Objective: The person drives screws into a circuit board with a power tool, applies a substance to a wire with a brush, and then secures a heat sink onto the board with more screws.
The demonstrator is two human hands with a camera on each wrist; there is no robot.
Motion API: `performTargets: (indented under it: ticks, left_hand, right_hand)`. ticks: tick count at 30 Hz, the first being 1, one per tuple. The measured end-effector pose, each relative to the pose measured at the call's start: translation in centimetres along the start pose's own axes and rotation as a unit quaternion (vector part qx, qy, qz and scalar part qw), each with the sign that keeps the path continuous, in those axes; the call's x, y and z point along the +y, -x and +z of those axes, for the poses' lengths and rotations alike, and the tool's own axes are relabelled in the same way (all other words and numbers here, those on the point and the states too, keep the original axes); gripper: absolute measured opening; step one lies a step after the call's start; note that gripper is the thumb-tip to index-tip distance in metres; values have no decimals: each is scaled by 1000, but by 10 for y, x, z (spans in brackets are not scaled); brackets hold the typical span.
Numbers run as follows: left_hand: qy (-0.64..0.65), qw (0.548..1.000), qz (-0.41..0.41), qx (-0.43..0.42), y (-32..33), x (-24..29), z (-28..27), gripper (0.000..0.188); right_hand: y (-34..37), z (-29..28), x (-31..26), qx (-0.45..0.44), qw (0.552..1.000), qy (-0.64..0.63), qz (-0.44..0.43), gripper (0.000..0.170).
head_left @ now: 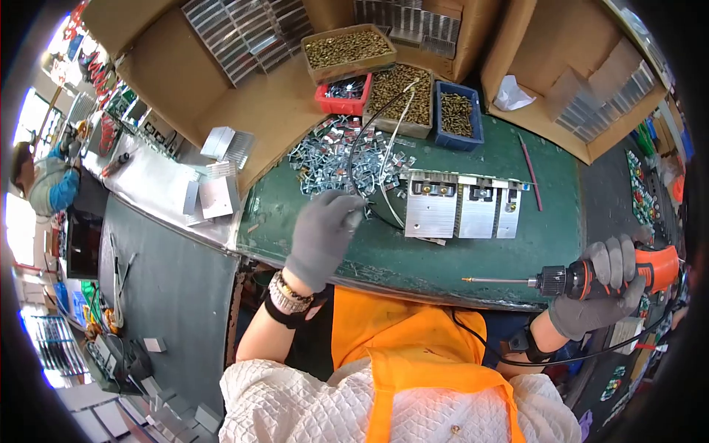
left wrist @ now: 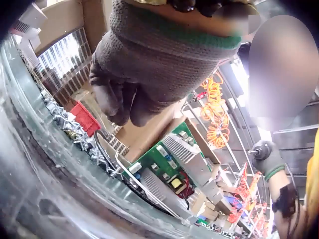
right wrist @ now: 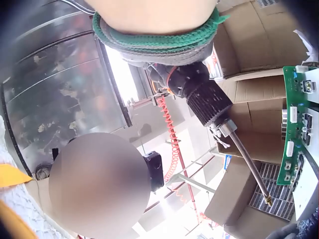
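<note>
My right hand (head_left: 609, 288), in a grey glove, grips an orange and black power screwdriver (head_left: 653, 269). Its long bit points left over the table's front edge, with a small brass-coloured screw (right wrist: 268, 200) at the tip. My gloved left hand (head_left: 323, 235) hovers at the near side of a pile of small metal clips and screws (head_left: 336, 159), fingers bent and fingertips together; I cannot tell whether they pinch something. To its right lies a green circuit board (left wrist: 167, 167) with silver heat sinks (head_left: 430, 218), beside a black and a white cable (head_left: 390, 148).
Behind the pile stand a box of brass screws (head_left: 351, 50), a red bin (head_left: 344, 94) and a blue bin (head_left: 459, 117). Cardboard boxes (head_left: 173, 96) with metal fins enclose the back. A red stick (head_left: 529, 170) lies at the right. Another person (head_left: 48, 181) is at far left.
</note>
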State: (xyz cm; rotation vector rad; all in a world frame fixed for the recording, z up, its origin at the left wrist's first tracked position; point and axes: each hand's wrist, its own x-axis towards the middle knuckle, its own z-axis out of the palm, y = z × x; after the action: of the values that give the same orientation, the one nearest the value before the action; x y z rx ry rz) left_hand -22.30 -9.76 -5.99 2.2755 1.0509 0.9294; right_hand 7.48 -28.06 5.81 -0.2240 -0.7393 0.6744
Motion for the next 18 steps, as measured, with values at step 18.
performTargets:
  ticks: [18]
  left_hand:
    - [-131, 990, 3, -55, -42, -1, 38, 12]
  right_hand:
    - [5, 12, 9, 8, 1000, 21, -21, 55]
